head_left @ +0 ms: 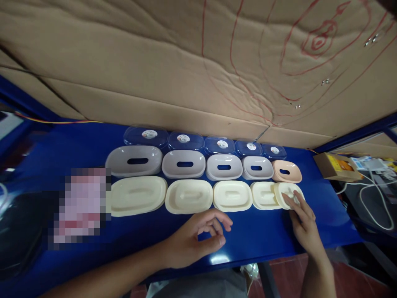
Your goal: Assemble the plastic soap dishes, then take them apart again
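Observation:
My right hand (303, 218) is at the right end of the front row, its fingers gripping a cream oval tray (281, 188) near its raised middle. This tray overlaps the edge of the neighbouring cream tray (262, 200). Further left in the same row lie more cream trays, among them a middle one (232, 205) and a large one (139, 207) at the left end. My left hand (198, 238) hovers in front of the row, fingers curved and apart from the thumb, with nothing in it.
Behind the trays runs a row of grey slotted oval bowls (136, 169), ending in a peach one (291, 177). Clear labelled lids (186, 142) line the back. A cardboard box (327, 167) and cables stand right. A blurred-out pink patch (82, 203) covers something left.

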Tool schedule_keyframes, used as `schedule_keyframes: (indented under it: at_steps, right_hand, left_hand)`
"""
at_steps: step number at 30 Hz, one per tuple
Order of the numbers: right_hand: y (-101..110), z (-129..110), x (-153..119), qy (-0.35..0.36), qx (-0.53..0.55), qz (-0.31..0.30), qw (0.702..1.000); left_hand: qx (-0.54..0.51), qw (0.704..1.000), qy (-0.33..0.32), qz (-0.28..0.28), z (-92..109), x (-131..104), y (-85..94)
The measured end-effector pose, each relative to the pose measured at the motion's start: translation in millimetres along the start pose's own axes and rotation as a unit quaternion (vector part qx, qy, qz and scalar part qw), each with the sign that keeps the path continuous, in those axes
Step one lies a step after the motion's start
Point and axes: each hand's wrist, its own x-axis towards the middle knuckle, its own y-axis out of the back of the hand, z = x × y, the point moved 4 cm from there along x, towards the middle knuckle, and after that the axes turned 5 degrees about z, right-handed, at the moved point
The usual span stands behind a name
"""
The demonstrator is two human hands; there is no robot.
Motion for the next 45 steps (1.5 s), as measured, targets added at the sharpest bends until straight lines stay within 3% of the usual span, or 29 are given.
schedule_keyframes:
  at_steps: [3,7,10,13,17,22,25,28,29,35,37,40,45]
  right_hand:
    - [4.2,-8.0,3.1,-0.013,0.016,0.013,1.0]
    - [10.2,-36.5,11.4,-0.016,0.02,0.102,0.994]
    - [2.1,-84.7,19.9,0.031,0.071,0.119,0.99]
    - [-13.7,-153.8,27.0,0.177,0.131,0.047,0.974]
    - [-32.4,-235.9,22.8,0.41,0.197,-0.092,0.886]
    - [-56.9,-279.4,8.3,0.587,0.198,-0.162,0.768]
    - [-72.5,-285.3,1.3,0.602,0.217,-0.183,0.747]
    - [-84.1,-282.1,-3.4,0.57,0.245,-0.207,0.756]
    - [-86.6,-279.8,-4.2,0.559,0.25,-0.213,0.761]
    - [-88.1,-271.9,1.9,0.529,0.289,-0.226,0.765]
    - [-87.9,-272.6,4.0,0.536,0.288,-0.233,0.759]
    - [-89.6,-273.2,5.4,0.536,0.281,-0.253,0.755]
    - [-92.8,-271.9,4.4,0.535,0.278,-0.251,0.757]
  left_hand:
    - [0.009,1.0,-0.006,0.004,0.7,0.2,0.9]
    - [0.03,0.999,-0.026,0.005,3.4,0.4,1.9]
    - [0.075,0.994,-0.079,0.014,14.8,0.8,3.2]
    - [0.173,0.969,-0.172,0.046,34.2,-3.8,6.2]
    - [0.342,0.895,-0.274,0.083,50.9,-29.5,16.6]
    - [0.524,0.772,-0.262,0.248,59.5,-73.1,67.9]
    - [0.603,0.69,-0.231,0.329,73.2,-83.9,104.7]
    - [0.694,0.603,-0.198,0.34,81.7,-81.1,124.8]
    - [0.706,0.588,-0.187,0.346,81.6,-79.7,128.0]
    - [0.7,0.609,-0.139,0.347,69.9,-77.3,138.3]
    - [0.71,0.598,-0.123,0.352,75.4,-76.6,152.4]
    - [0.704,0.607,-0.084,0.359,88.7,-70.4,179.6]
    - [0.673,0.663,0.041,0.326,87.5,-51.0,202.9]
